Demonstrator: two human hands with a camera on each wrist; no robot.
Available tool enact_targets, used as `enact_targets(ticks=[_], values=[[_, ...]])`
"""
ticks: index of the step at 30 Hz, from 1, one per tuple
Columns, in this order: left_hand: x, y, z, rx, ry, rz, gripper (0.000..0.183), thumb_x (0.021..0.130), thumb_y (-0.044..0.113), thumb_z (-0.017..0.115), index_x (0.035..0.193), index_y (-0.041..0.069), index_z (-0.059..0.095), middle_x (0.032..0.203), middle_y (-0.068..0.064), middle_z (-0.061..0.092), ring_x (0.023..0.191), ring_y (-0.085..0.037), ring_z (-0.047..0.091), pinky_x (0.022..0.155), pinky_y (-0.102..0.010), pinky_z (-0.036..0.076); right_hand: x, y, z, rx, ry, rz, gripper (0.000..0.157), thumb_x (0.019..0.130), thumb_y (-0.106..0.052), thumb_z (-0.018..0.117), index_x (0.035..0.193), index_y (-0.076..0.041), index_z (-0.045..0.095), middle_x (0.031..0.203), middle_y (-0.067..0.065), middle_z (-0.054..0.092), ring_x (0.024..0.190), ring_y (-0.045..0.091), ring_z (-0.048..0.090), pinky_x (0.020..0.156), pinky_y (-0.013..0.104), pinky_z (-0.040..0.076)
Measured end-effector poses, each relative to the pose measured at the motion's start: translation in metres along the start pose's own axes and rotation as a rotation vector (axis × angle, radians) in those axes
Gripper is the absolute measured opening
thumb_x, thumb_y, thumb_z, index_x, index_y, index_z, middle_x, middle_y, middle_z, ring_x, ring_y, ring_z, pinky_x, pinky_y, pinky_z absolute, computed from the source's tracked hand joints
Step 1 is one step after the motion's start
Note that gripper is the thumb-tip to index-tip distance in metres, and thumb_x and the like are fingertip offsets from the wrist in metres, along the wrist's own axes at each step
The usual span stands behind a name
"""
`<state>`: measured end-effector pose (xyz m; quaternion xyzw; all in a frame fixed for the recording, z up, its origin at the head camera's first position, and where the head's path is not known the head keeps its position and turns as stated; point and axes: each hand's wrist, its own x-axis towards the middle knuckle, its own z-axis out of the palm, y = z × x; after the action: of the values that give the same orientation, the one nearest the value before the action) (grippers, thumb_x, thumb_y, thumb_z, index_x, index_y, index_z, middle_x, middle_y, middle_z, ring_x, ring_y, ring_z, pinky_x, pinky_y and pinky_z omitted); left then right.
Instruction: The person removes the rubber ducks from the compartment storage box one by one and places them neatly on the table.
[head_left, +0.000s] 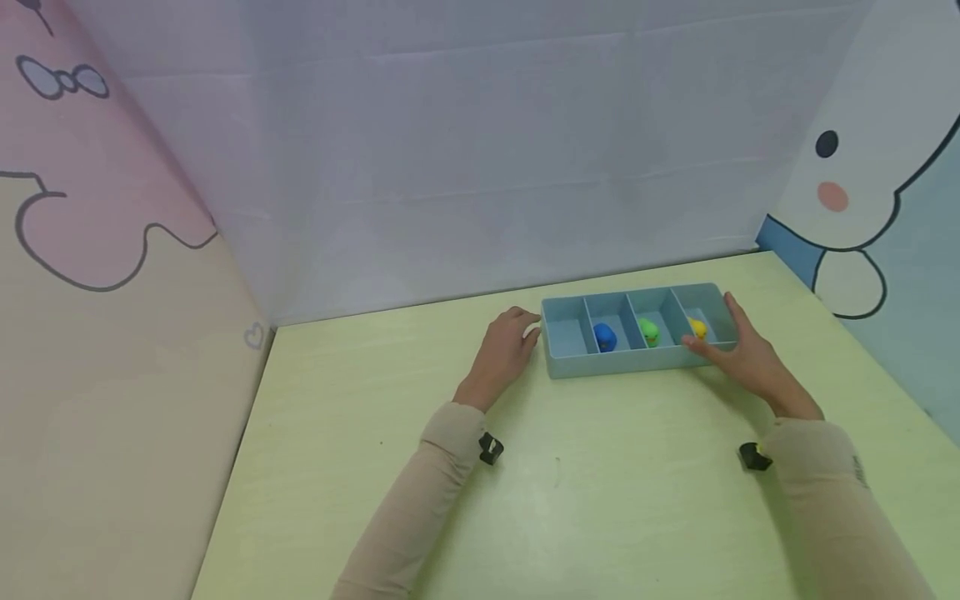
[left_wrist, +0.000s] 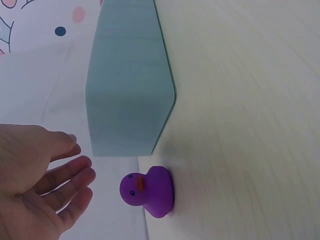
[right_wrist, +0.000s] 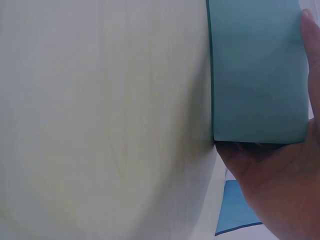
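Observation:
A pale blue divided box point(head_left: 622, 360) sits on the table toward the back right. From left to right, its compartments hold nothing, a blue toy duck point(head_left: 604, 337), a green one point(head_left: 648, 332) and a yellow one point(head_left: 698, 329). My right hand point(head_left: 750, 358) grips the box's right end, thumb at the front rim and fingers round the end wall. Close to the left end is my left hand point(head_left: 504, 350), fingers loosely bent with nothing in them. In the left wrist view, a purple rubber duck point(left_wrist: 156, 194) stands on the table near that hand; the head view hides it.
The pale yellow-green table point(head_left: 465, 517) meets a white cloth backdrop point(head_left: 450, 167) behind the box. Cartoon-printed panels point(head_left: 862, 192) stand along both sides. A small black device point(head_left: 491, 448) is at the left cuff, another point(head_left: 753, 457) at the right.

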<state>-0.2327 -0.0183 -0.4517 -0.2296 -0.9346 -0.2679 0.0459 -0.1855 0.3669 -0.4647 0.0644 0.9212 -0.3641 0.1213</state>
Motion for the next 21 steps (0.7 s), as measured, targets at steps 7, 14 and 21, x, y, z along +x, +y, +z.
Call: enact_targets(ticks=[7,14,21], values=[[0.006,0.015,-0.001,0.001,-0.029,0.026,0.033,0.107,0.021,0.053,0.133,0.005,0.065,0.132,-0.012,0.067,0.125,-0.027,0.062,0.109,-0.042,0.051,0.001,-0.001,-0.001,0.003,0.009,-0.003,0.113,0.094,-0.069,0.056,0.156,-0.032,-0.031,0.168,0.026,-0.017,0.148,0.066,0.005,0.110,0.083,0.021],[0.013,0.029,0.001,0.006,-0.060,0.091,0.033,0.107,0.022,0.055,0.133,0.006,0.065,0.133,-0.009,0.068,0.127,-0.025,0.062,0.112,-0.041,0.049,0.002,-0.002,-0.002,0.002,0.016,-0.004,0.114,0.094,-0.069,0.056,0.155,-0.032,-0.032,0.168,0.026,-0.017,0.149,0.066,0.005,0.110,0.083,0.020],[0.019,0.040,0.010,0.014,-0.090,0.143,0.032,0.106,0.021,0.057,0.133,0.007,0.066,0.133,-0.008,0.068,0.128,-0.023,0.062,0.114,-0.038,0.049,0.000,0.001,0.000,0.001,0.002,-0.002,0.113,0.094,-0.069,0.055,0.155,-0.032,-0.032,0.168,0.024,-0.018,0.148,0.067,0.007,0.109,0.083,0.022]])
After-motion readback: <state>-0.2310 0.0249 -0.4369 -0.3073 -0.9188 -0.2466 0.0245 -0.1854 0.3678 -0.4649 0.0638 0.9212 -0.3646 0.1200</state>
